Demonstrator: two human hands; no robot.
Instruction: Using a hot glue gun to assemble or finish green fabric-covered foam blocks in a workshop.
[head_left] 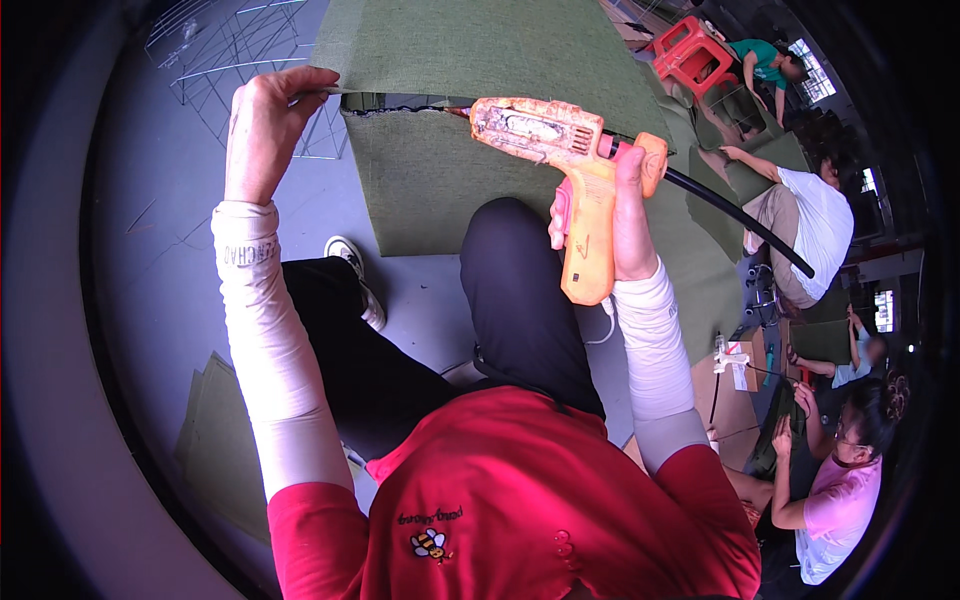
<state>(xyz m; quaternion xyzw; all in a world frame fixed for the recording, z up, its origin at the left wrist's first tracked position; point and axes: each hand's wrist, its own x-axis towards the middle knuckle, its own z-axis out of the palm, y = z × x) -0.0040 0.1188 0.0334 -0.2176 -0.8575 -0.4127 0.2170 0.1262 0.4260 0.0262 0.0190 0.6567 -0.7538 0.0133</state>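
Note:
My right hand (632, 225) is wrapped around the handle of an orange, worn hot glue gun (588, 215), fingers at its trigger. A long black glue stick (740, 218) juts from the gun's back end. The gun's nozzle points left, at a dark line of glue (395, 109) along the top edge of a lower green panel. Above that lies a wide sheet of green fabric (480, 50), with a narrow gap between the two. Thumb and fingers of my left hand (262, 125) pinch the sheet's edge at the left end of the gap.
Thin wire frames (240, 70) lie on the floor at the far left. Green sheets (225, 440) rest at the lower left. On the right are a red plastic stool (690, 55), several co-workers, a cardboard box (752, 360) and another glue gun (732, 360). A white cord (607, 325) hangs below my gun.

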